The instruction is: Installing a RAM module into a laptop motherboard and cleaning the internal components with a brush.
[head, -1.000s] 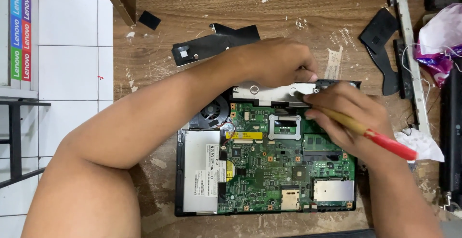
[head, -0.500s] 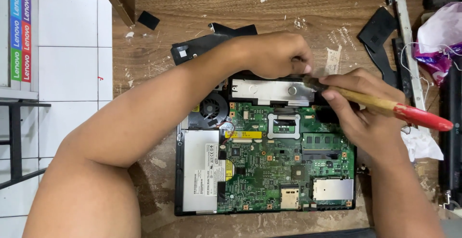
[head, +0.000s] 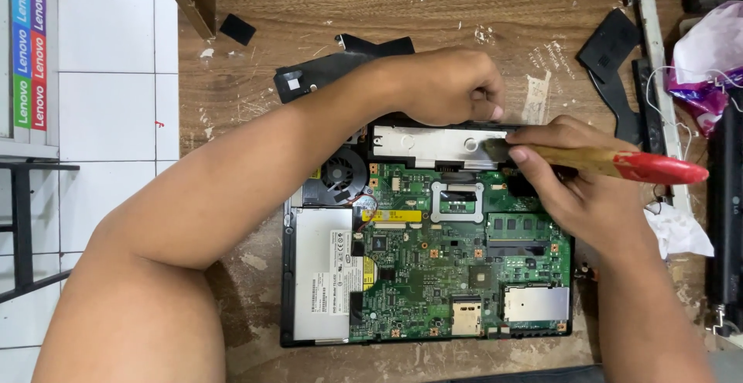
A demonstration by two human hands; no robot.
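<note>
Wooden, with a red-dipped end, the brush sits gripped in the right hand, its working tip laid on the silver metal plate at the far edge of the opened laptop; a second ago the handle angled down over the memory slots, and it now lies nearly level and further back, a sign the sweeping has moved onto the plate itself. The left hand is curled shut at the plate's far rim (whether it pinches anything there cannot be told), steadying that edge much as it did a second ago. Below both hands spreads the green circuit board, with the round cooling fan and a silver drive to its left. Around the machine on the scarred wooden table lie black plastic covers, a metal strip, crumpled white paper and a plastic bag; the left forearm crosses over the fan corner
</note>
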